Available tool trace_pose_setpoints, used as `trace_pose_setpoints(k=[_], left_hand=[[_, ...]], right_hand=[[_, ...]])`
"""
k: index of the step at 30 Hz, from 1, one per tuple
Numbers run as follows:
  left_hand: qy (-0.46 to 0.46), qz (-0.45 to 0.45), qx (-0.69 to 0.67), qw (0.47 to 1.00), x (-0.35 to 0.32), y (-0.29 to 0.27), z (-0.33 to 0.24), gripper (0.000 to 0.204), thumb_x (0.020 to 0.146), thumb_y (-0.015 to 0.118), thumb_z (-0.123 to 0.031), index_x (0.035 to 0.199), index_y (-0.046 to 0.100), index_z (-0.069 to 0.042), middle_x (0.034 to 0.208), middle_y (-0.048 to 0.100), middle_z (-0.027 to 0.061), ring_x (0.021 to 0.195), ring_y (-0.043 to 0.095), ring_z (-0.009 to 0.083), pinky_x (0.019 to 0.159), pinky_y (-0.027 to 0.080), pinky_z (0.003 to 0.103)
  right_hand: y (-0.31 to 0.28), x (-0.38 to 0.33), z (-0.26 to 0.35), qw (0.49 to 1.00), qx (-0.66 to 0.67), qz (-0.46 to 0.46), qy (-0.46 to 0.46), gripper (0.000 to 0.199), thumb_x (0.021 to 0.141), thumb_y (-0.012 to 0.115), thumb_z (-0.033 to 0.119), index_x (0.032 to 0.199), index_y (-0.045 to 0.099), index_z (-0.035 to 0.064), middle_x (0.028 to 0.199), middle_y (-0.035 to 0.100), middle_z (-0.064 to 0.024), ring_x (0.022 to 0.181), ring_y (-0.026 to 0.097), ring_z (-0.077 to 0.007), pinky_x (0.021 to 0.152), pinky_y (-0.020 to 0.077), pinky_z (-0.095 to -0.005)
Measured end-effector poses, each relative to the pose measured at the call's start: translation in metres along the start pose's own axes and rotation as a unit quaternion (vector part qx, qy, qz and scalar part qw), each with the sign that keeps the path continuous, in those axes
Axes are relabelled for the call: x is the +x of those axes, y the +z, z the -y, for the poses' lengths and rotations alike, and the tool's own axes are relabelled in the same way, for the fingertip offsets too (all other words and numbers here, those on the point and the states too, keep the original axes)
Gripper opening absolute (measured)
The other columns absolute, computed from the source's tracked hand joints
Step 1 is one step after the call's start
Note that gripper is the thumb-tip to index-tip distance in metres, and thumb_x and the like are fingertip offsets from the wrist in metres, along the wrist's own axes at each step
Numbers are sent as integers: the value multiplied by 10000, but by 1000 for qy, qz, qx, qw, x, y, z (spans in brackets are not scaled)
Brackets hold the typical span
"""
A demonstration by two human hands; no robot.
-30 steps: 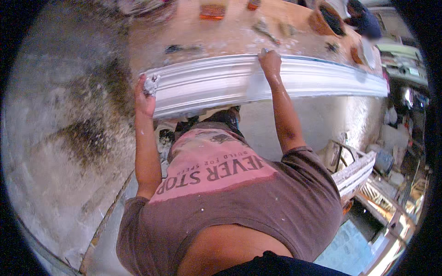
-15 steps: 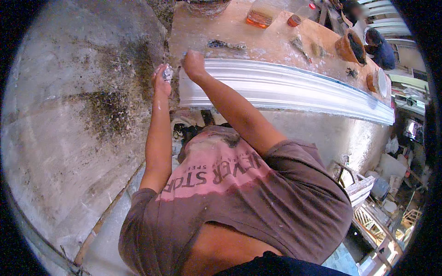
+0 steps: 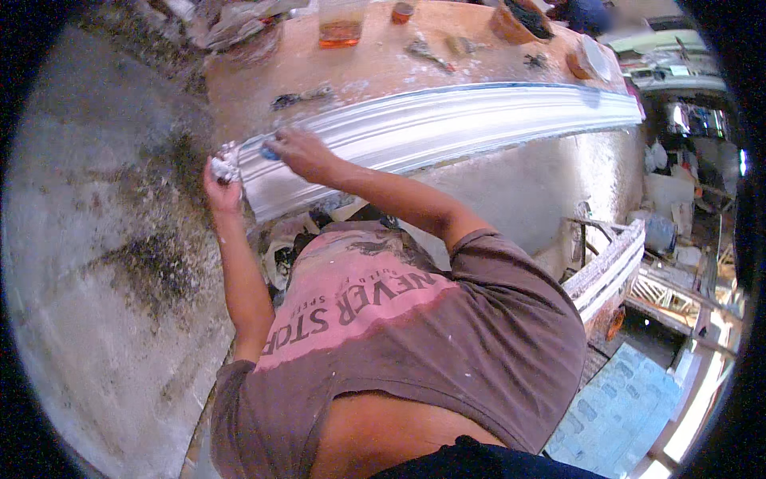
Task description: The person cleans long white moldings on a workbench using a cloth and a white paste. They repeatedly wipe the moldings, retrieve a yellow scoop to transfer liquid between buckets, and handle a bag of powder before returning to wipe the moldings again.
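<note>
A long white grooved moulding [image 3: 471, 120] lies along the near edge of the workbench. By its left end, my left hand [image 3: 222, 194] is closed around a white, lumpy wad [image 3: 227, 163] that looks like paste; whether there is a cloth or tool beneath it I cannot tell. My right hand [image 3: 303, 156] is over the moulding's left part, fingers closed on a small blue piece [image 3: 270, 151] that touches or nearly touches the white surface. Most of the blue piece is hidden by the fingers, which are slightly blurred. White smears mark my left hand.
On the wooden bench [image 3: 375, 76] are a brush-like tool [image 3: 301, 97], a clear container of orange liquid [image 3: 341, 33], a brown pot [image 3: 520, 22] and a white-lidded tub [image 3: 590, 57]. A stained wall [image 3: 104, 239] stands left. A white-edged wooden frame [image 3: 606, 271] is at right.
My right hand has come down from beyond the moulding's left end onto its face, and the blue piece now shows. My left hand still holds the white wad. The whole view has shifted.
</note>
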State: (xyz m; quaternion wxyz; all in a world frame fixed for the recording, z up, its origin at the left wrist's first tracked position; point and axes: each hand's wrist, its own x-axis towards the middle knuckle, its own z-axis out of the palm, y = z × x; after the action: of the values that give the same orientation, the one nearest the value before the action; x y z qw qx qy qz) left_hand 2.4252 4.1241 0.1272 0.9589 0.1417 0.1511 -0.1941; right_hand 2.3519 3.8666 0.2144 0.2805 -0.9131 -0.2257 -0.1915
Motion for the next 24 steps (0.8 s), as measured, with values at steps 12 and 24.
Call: trace_pose_setpoints(k=[12, 24], left_hand=[[174, -56, 150, 972, -9, 23, 19, 276, 870, 585, -152, 1075, 578, 33, 1130, 610, 152, 1081, 570, 263, 1009, 418, 365], [236, -103, 39, 966, -64, 7, 17, 147, 831, 607, -76, 959, 604, -4, 971, 640, 122, 953, 608, 254, 919, 484, 376]], right_hand=[[-307, -216, -413, 785, -341, 15, 518, 286, 805, 533, 263, 849, 671, 16, 839, 655, -213, 834, 632, -373, 780, 488, -471], [-113, -147, -284, 943, -233, 5, 236, 146, 793, 508, 73, 888, 615, 45, 758, 589, -195, 729, 586, -364, 656, 468, -496]])
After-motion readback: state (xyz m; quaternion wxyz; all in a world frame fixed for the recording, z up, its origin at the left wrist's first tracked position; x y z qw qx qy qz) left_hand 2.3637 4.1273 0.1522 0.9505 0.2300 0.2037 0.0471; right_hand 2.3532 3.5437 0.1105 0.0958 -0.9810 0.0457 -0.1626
